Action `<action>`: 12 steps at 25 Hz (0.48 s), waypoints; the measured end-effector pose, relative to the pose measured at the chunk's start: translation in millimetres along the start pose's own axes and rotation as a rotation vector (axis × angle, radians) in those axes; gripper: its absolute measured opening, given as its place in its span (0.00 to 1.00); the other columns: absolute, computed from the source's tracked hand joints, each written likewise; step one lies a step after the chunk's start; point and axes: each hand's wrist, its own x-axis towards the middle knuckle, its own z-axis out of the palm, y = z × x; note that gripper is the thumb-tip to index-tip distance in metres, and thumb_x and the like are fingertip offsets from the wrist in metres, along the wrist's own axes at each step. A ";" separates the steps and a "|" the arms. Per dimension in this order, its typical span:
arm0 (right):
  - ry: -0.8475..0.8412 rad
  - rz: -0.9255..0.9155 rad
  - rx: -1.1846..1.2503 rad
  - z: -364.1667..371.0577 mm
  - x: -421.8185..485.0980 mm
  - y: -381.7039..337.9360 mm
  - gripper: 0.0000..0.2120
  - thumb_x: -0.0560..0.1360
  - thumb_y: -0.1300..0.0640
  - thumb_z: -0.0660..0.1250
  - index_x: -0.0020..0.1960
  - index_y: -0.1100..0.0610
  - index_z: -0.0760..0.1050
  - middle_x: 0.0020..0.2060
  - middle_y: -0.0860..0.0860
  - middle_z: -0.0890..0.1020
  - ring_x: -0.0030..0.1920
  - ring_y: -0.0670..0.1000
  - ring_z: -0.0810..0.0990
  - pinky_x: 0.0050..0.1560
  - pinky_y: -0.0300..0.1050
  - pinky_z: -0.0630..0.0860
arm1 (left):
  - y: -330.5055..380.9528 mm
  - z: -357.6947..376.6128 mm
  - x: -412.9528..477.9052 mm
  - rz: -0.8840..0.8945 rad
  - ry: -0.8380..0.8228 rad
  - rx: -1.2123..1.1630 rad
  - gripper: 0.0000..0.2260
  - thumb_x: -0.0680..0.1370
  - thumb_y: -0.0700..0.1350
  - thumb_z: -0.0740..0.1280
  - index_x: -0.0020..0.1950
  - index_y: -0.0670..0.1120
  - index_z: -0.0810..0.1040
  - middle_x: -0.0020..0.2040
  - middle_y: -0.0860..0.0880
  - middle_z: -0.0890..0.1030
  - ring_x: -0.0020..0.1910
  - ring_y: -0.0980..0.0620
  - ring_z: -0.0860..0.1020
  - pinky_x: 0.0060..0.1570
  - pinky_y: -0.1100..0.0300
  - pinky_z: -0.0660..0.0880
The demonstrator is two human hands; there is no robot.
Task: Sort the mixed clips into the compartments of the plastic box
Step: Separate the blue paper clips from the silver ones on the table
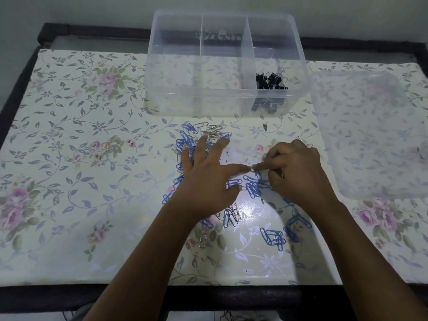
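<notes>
Inside the plastic box we have only binder clips; left hand splays over unsorted paper clips, right hand clutches some.

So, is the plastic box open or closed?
Open: the plastic box has no lid on top; black binder clips show inside its right compartment.

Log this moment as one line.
left hand flat on paper clips | right hand grips silver clips | binder clips in box, right compartment
</notes>
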 end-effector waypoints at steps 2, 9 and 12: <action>-0.004 -0.002 -0.007 -1.5 -0.3 0.7 0.14 0.61 0.63 0.62 0.37 0.52 0.84 0.32 0.50 0.79 0.35 0.58 0.75 0.40 0.50 0.61 | 0.0 -1.3 0.4 -0.016 0.003 0.007 0.17 0.77 0.54 0.61 0.65 0.67 0.67 0.77 0.55 0.46 0.74 0.45 0.35 0.69 0.40 0.32; -0.076 -0.074 0.040 -6.0 -1.7 11.1 0.15 0.64 0.55 0.58 0.31 0.54 0.83 0.31 0.49 0.78 0.34 0.55 0.74 0.38 0.51 0.68 | -1.6 -1.1 0.1 -0.064 -0.003 0.097 0.21 0.77 0.56 0.59 0.69 0.68 0.59 0.77 0.54 0.42 0.74 0.42 0.35 0.69 0.39 0.34; -0.219 -0.150 0.225 -6.9 -2.7 9.6 0.13 0.61 0.55 0.60 0.27 0.58 0.81 0.33 0.50 0.78 0.36 0.48 0.72 0.38 0.45 0.70 | -1.9 1.6 0.5 -0.057 0.007 0.074 0.24 0.77 0.57 0.59 0.71 0.65 0.56 0.77 0.53 0.42 0.74 0.42 0.36 0.70 0.39 0.37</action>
